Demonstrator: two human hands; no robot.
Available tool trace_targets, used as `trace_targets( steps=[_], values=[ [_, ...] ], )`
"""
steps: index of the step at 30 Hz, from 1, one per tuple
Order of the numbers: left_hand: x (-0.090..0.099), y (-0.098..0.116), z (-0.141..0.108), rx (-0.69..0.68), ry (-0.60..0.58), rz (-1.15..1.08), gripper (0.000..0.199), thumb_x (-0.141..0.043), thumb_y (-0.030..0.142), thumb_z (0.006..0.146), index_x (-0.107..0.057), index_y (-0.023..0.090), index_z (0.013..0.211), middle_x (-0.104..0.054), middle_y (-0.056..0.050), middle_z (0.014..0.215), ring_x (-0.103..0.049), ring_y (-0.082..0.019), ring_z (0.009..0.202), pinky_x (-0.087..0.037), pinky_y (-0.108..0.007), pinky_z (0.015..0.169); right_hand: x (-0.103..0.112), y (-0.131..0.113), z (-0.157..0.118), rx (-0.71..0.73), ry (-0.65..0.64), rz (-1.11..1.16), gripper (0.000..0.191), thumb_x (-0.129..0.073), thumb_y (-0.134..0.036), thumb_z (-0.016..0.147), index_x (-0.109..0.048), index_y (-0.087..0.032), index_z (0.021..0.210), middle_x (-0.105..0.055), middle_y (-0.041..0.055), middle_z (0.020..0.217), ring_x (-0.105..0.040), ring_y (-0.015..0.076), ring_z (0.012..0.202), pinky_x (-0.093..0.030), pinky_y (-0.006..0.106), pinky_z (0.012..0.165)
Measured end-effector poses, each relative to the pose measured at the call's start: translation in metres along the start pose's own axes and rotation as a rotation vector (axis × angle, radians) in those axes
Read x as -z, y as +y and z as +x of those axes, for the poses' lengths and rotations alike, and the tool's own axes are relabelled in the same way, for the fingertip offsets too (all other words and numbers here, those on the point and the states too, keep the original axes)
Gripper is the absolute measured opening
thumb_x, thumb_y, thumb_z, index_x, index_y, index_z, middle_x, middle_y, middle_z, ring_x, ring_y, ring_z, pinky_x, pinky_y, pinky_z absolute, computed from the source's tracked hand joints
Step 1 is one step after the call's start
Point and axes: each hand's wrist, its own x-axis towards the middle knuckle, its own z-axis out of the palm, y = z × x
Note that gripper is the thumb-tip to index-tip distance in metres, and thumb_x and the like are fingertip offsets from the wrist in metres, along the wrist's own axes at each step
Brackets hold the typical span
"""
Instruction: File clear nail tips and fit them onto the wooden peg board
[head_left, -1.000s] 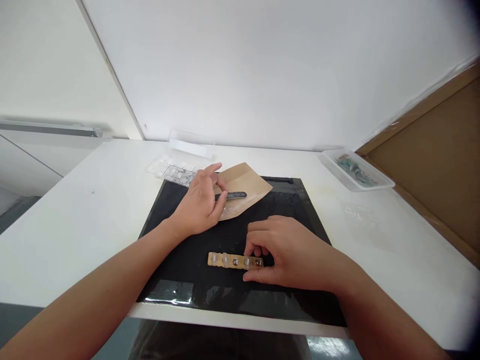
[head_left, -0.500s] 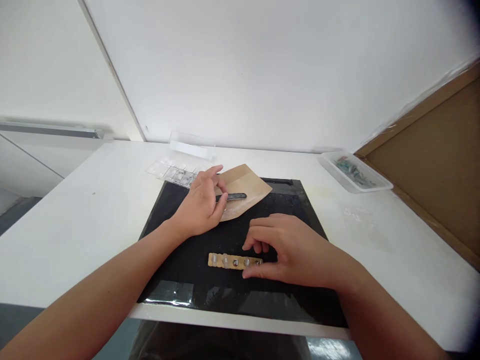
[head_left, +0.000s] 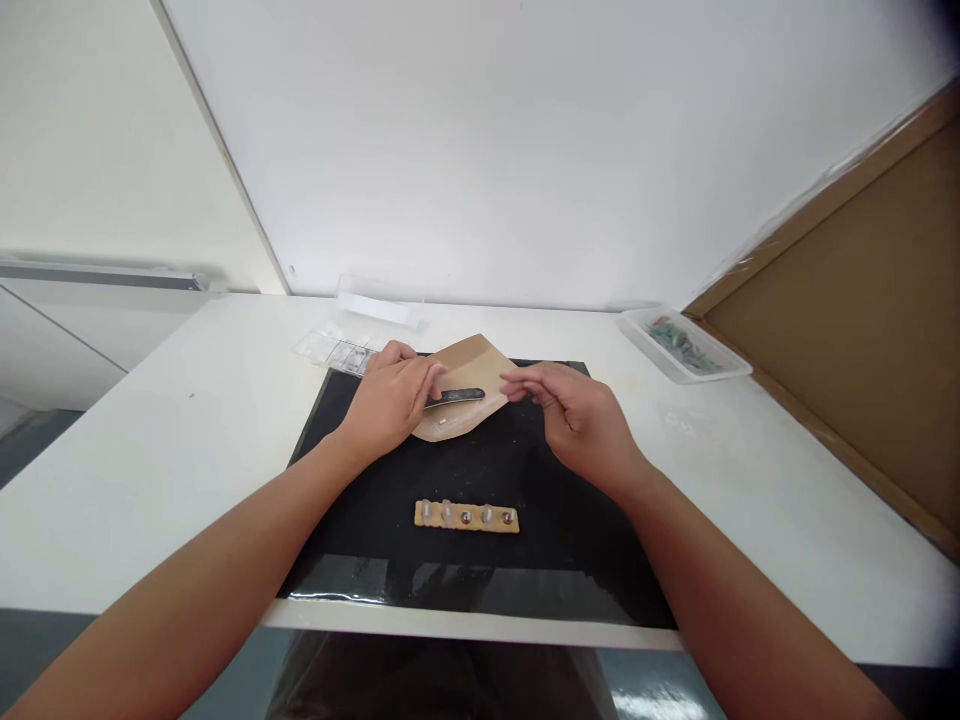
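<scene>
A sheet of brown paper lies at the back of the black mat. On it rest a dark curved nail file and a small white piece. My left hand is over the paper's left side, its loosely bent fingers above the file's near end; the thumb is mostly hidden. At the paper's right corner, my right hand has its fingers stretched out, hiding that corner. Nearer to me sits a tan strip with several small clear pieces and shiny round studs; neither hand touches it.
The black mat covers the front middle of the white table. Behind my left hand are a clear compartment tray and a clear lid. A plastic tub of greenish bits stands back right, beside a brown board.
My right hand has left the tan strip and moved forward to the paper's right corner. My left hand's fingers have come lower and closer together over the file. The view has shifted slightly.
</scene>
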Motion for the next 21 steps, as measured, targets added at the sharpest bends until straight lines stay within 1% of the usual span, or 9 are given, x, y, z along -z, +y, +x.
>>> trace_targets(
  steps=[3,6,8,9,12,14,17,19,21],
  values=[
    [-0.003,-0.003,0.0,0.042,0.025,0.008,0.036,-0.035,0.028,0.111,-0.066,0.018,0.126,-0.076,-0.007,0.084,-0.057,-0.028,0.099,-0.044,-0.048,0.095,-0.005,0.006,0.002,0.037,0.045,-0.028,0.038,-0.038,-0.024,0.109,-0.065,-0.027,0.135,-0.074,0.0091,0.121,-0.071,0.0238,0.112,-0.058,0.047,0.1],
    [-0.001,-0.009,0.001,0.119,0.069,0.071,0.044,-0.035,0.022,0.11,-0.043,0.014,0.152,-0.076,-0.007,0.088,-0.061,-0.028,0.106,-0.034,-0.052,0.104,-0.007,0.007,0.003,0.036,0.082,-0.093,0.031,-0.047,-0.029,0.107,-0.07,-0.028,0.127,-0.071,0.0097,0.13,-0.066,0.0266,0.123,-0.054,0.05,0.107],
    [0.004,-0.017,0.002,0.165,0.117,0.116,0.051,-0.037,0.02,0.108,-0.031,0.013,0.158,-0.076,-0.007,0.09,-0.062,-0.028,0.108,-0.028,-0.054,0.106,-0.008,0.008,0.004,0.036,0.084,-0.129,0.028,-0.049,-0.031,0.107,-0.073,-0.028,0.121,-0.07,0.0092,0.13,-0.065,0.0273,0.126,-0.053,0.051,0.108],
    [0.006,-0.021,0.003,0.192,0.145,0.139,0.053,-0.039,0.019,0.106,-0.03,0.013,0.158,-0.076,-0.008,0.092,-0.061,-0.029,0.109,-0.027,-0.056,0.107,-0.009,0.009,0.004,0.034,0.084,-0.144,0.028,-0.048,-0.031,0.107,-0.073,-0.027,0.12,-0.071,0.0092,0.129,-0.064,0.0275,0.125,-0.052,0.052,0.108],
    [0.016,-0.039,0.003,0.321,0.197,0.239,0.052,-0.049,0.021,0.099,-0.042,0.015,0.15,-0.075,-0.012,0.098,-0.056,-0.037,0.115,-0.023,-0.064,0.106,-0.012,0.01,0.003,0.013,0.12,-0.18,0.029,-0.048,-0.028,0.107,-0.066,-0.025,0.13,-0.071,0.01,0.132,-0.062,0.0286,0.127,-0.048,0.054,0.111],
    [0.021,-0.052,0.001,0.395,0.157,0.328,0.041,-0.053,0.024,0.096,-0.054,0.017,0.137,-0.074,-0.015,0.1,-0.052,-0.041,0.117,-0.022,-0.069,0.103,-0.014,0.01,0.002,-0.004,0.166,-0.187,0.033,-0.051,-0.026,0.105,-0.059,-0.023,0.137,-0.07,0.0112,0.135,-0.06,0.0292,0.13,-0.046,0.055,0.114],
    [0.027,-0.067,-0.003,0.424,0.059,0.423,0.021,-0.054,0.027,0.094,-0.066,0.021,0.11,-0.073,-0.016,0.105,-0.049,-0.041,0.118,-0.024,-0.07,0.101,-0.017,0.011,0.001,-0.03,0.208,-0.186,0.039,-0.054,-0.025,0.102,-0.054,-0.022,0.141,-0.067,0.0129,0.138,-0.056,0.0303,0.134,-0.044,0.056,0.116],
    [0.029,-0.07,-0.004,0.423,0.011,0.447,0.016,-0.056,0.029,0.093,-0.07,0.022,0.099,-0.072,-0.015,0.106,-0.048,-0.041,0.119,-0.025,-0.07,0.1,-0.019,0.012,0.0,-0.043,0.214,-0.187,0.04,-0.055,-0.026,0.102,-0.053,-0.022,0.141,-0.064,0.0141,0.14,-0.054,0.0316,0.137,-0.044,0.057,0.116],
    [0.031,-0.069,-0.003,0.398,-0.012,0.448,0.016,-0.059,0.032,0.093,-0.073,0.023,0.094,-0.072,-0.015,0.105,-0.048,-0.041,0.119,-0.025,-0.07,0.1,-0.02,0.013,-0.001,-0.043,0.203,-0.188,0.04,-0.054,-0.026,0.102,-0.052,-0.022,0.141,-0.062,0.0154,0.142,-0.051,0.0332,0.14,-0.046,0.058,0.115]
  ],
)
